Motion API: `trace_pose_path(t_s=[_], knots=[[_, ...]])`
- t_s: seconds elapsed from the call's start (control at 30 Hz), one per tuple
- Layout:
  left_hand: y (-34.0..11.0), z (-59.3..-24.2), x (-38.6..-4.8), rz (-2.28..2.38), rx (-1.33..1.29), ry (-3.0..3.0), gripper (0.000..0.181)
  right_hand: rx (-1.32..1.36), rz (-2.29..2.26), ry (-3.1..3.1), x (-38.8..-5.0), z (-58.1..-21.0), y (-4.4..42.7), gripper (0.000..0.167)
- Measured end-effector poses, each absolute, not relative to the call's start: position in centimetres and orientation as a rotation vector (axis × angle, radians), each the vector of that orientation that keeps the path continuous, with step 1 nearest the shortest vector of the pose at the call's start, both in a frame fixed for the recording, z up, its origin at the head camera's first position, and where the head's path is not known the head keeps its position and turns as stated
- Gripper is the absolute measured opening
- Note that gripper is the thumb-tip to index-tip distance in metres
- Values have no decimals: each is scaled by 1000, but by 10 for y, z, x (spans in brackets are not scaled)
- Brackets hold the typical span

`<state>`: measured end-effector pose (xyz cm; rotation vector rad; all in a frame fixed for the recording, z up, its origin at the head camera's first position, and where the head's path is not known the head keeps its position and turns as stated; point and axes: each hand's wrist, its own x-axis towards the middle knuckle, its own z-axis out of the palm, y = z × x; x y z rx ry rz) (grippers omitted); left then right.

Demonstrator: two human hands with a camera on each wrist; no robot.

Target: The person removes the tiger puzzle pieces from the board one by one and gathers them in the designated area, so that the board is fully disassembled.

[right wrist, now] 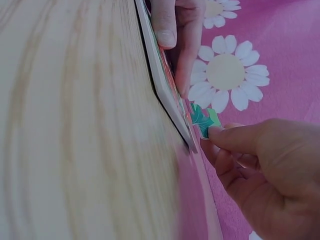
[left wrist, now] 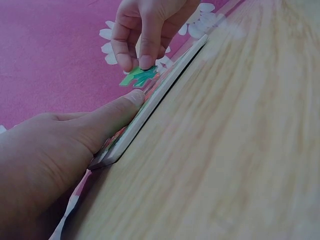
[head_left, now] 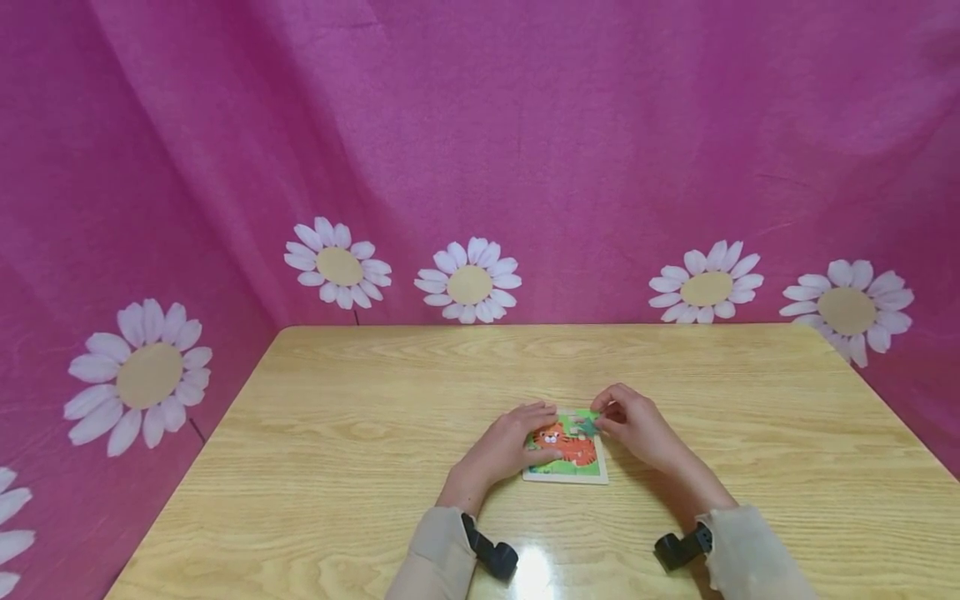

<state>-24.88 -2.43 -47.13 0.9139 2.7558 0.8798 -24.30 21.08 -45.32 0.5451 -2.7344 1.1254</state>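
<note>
A tiger jigsaw puzzle [head_left: 573, 468] in a pale frame lies flat on the wooden table. My left hand [head_left: 504, 446] rests across its left side, thumb on the picture and the other fingers along the far left corner. Between thumb and forefinger my right hand [head_left: 633, 423] pinches a green puzzle piece [right wrist: 204, 120] with a teal leaf pattern. That piece is held tilted just above the picture's upper right part, where a pale gap shows. In the left wrist view the piece hangs from the right fingertips beyond the left thumb [left wrist: 134, 97]. My right palm is hidden in the head view.
The wood-grain table [head_left: 360, 433] spreads around the puzzle on all sides. A pink cloth [head_left: 525, 150] with white daisies hangs behind the far edge and along the left. Black wrist cameras [head_left: 501, 560] sit at both cuffs.
</note>
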Motion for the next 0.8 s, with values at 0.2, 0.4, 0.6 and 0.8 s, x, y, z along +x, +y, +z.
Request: trace_pose_path(t_s=[0.2, 0.4, 0.6, 0.8], knots=[[-24, -471, -248, 881, 911, 2762, 61, 528, 1117, -2721, -241, -453, 216, 13], [-24, -470, -247, 866, 920, 2774, 61, 518, 1089, -2715, -241, -454, 222, 13], [-24, -470, -246, 882, 919, 2767, 60, 484, 1094, -2728, -240, -454, 230, 11], [-24, -471, -247, 869, 931, 2770, 60, 525, 1090, -2677, -239, -455, 237, 13]])
